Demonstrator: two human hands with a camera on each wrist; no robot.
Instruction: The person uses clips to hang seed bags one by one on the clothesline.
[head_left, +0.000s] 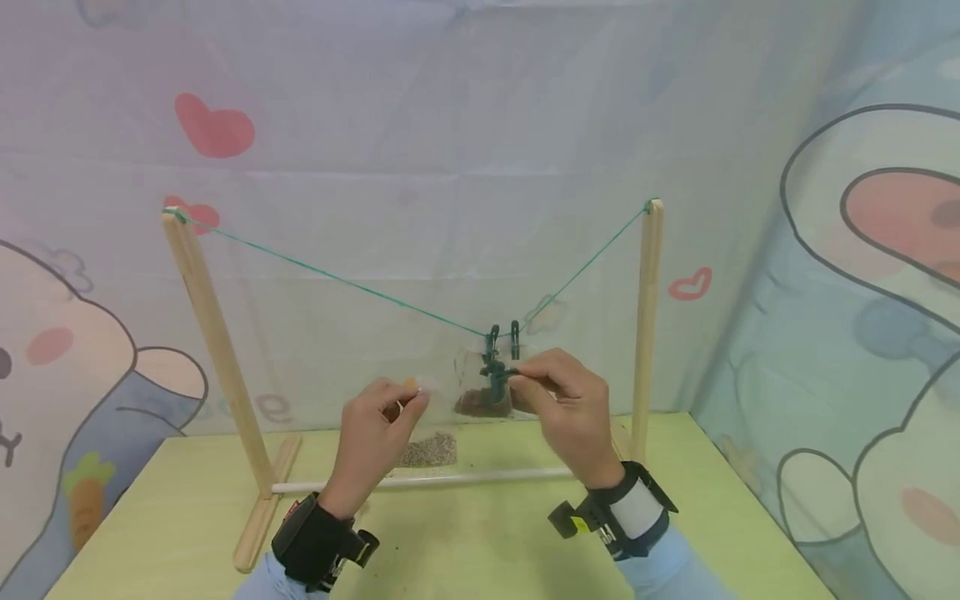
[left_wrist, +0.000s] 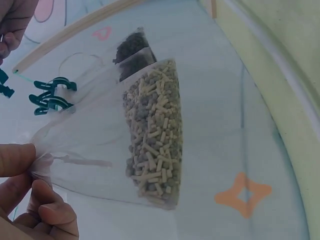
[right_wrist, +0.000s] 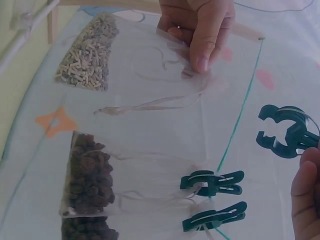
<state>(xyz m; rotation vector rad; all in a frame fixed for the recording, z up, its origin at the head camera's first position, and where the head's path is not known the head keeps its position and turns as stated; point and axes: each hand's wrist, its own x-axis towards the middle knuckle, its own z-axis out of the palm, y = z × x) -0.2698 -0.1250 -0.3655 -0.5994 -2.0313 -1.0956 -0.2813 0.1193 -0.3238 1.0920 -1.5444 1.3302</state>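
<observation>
Nearest, two black wrist mounts (head_left: pixel 307 533) reach in over the front edge of the worktop (head_left: pixel 480 542). Beyond them the left hand (head_left: pixel 378 429) pinches the gathered top of one sheer drawstring bag of pellets (left_wrist: pixel 152 135), which hangs from those fingers above the worktop's rear half, its pale sticks and grey grains settled at the bottom. The right hand (head_left: pixel 570 417) grasps one loose green spring clip (right_wrist: pixel 298 136) by its handle end, the clip's tips standing a little apart and nothing between them.

The step in hand looks like hanging this bag up; the next move seems to call for raising its top against the string, then squeezing the clip over both together.

Farther on hang two sheer bags of dark lumps, the first (right_wrist: pixel 90 172) beside the second (right_wrist: pixel 87 229), each under its own fixed clip, one (right_wrist: pixel 220 182) next to the other (right_wrist: pixel 220 216). That makes three bags and three clips in all. One green string (head_left: pixel 367 291) carries the fixed pair, sagging between two wooden posts, the left (head_left: pixel 219 346) inward of the worktop's left edge, the right (head_left: pixel 648 333) towards its back right corner. One white rod (head_left: pixel 480 477) runs low between them, in front of the back edge
</observation>
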